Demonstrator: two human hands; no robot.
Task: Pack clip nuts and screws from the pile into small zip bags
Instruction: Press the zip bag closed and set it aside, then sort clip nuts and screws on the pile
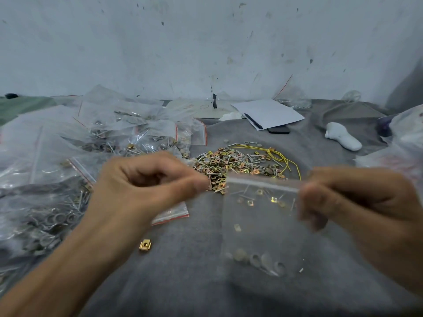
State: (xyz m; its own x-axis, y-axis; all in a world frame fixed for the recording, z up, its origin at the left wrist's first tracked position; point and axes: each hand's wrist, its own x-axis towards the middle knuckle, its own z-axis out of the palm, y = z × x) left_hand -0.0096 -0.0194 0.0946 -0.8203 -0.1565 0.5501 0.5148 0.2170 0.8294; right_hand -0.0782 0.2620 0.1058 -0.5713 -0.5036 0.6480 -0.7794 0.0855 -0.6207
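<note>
Head view: right hand [357,209] pinches the zip bag [261,225] top; left hand [139,186], fingers curled, is just left of it, holding nothing I can see.

Left hand [139,186] hovers with fingers curled, thumb meeting forefinger; right hand [357,202] pinches a clear plastic zip bag's [258,227] top edge

Two bare forearms and hands, no sleeves, gloves, rings, watch or bands visible. Left hand [139,186] with short, plain nails and creased knuckles, forearm bare down to the frame's corner. Right hand [357,207] blurred, nails hard to make out, wrist bare to the frame's edge.
</note>
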